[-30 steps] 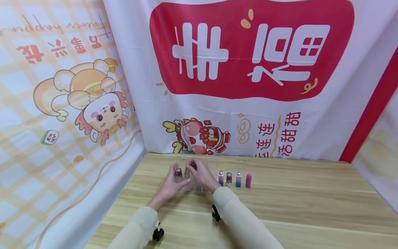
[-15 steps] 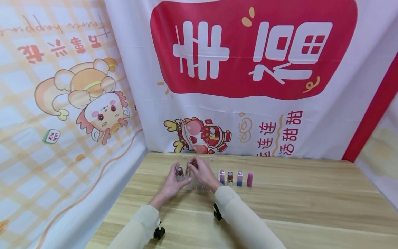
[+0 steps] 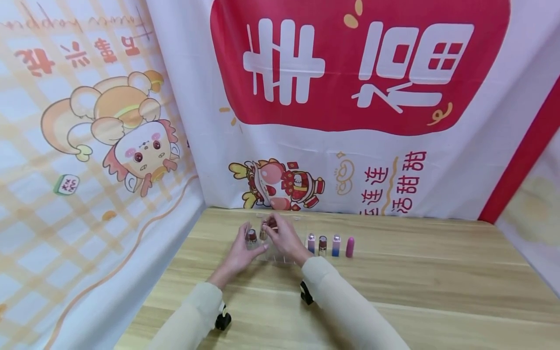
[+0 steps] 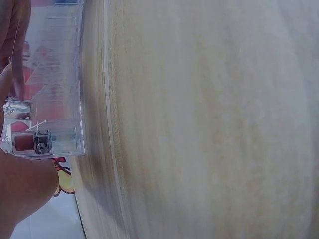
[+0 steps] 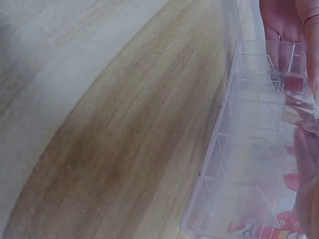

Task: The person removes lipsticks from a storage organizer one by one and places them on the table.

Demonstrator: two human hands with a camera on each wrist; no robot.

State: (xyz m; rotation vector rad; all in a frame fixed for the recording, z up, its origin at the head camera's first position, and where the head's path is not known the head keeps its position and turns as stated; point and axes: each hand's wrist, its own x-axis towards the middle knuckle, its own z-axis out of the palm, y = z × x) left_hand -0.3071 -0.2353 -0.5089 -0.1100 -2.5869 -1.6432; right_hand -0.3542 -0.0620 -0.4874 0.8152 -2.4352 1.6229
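A clear plastic organizer (image 5: 214, 164) with several compartments stands near the back of the table. My left hand (image 3: 238, 252) rests against its left end, fingers fairly straight along the wall and thumb stretched to the right. A lipstick with a dark red cap (image 3: 252, 236) stands in the leftmost compartment, also visible through the clear wall as a lipstick (image 4: 25, 143) in the left wrist view. My right hand (image 3: 285, 238) pinches a second lipstick (image 3: 263, 230), its shiny base facing down, just right of the first. My fingers partly hide its upper part.
To the right of the organizer, several lipsticks stand in a row: a pink-and-blue one (image 3: 311, 242), a dark red and gold one (image 3: 322, 245), another pink-and-blue one (image 3: 336, 245) and a magenta one (image 3: 350, 247). A printed cloth (image 3: 341, 184) hangs behind the wooden table (image 3: 393, 282).
The lipstick in my right hand has risen slightly over the organizer. My left hand keeps its place. The head view has shifted a little, with the table sitting higher in it.
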